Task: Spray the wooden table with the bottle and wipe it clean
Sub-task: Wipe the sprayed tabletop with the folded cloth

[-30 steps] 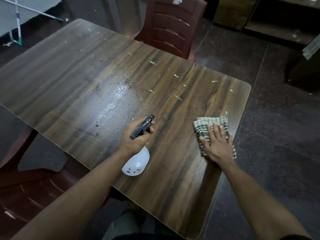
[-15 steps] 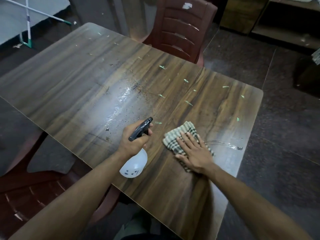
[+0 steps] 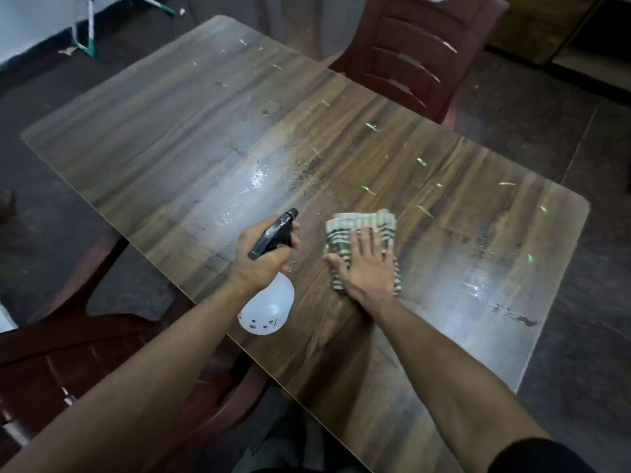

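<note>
The wooden table (image 3: 170, 138) fills the middle of the view, with wet sheen and dark specks near its centre and small green flecks toward the right. My left hand (image 3: 263, 261) grips the black trigger head of a white spray bottle (image 3: 268, 308), held over the near edge with the nozzle pointing at the wet patch. Just to its right, my right hand (image 3: 367, 264) presses flat with spread fingers on a folded checked cloth (image 3: 358, 223) lying on the table.
A dark red plastic chair (image 3: 416, 46) stands at the table's far side. Another red chair (image 3: 68, 363) sits at the near left, partly under my left arm. A white and green frame (image 3: 85, 32) leans at the far left wall. Wooden shelving (image 3: 563, 32) is at top right.
My right hand has slid the cloth leftward across the table, from near the right edge to beside the bottle. A wet streak shows on the right. The left hand keeps holding the bottle.
</note>
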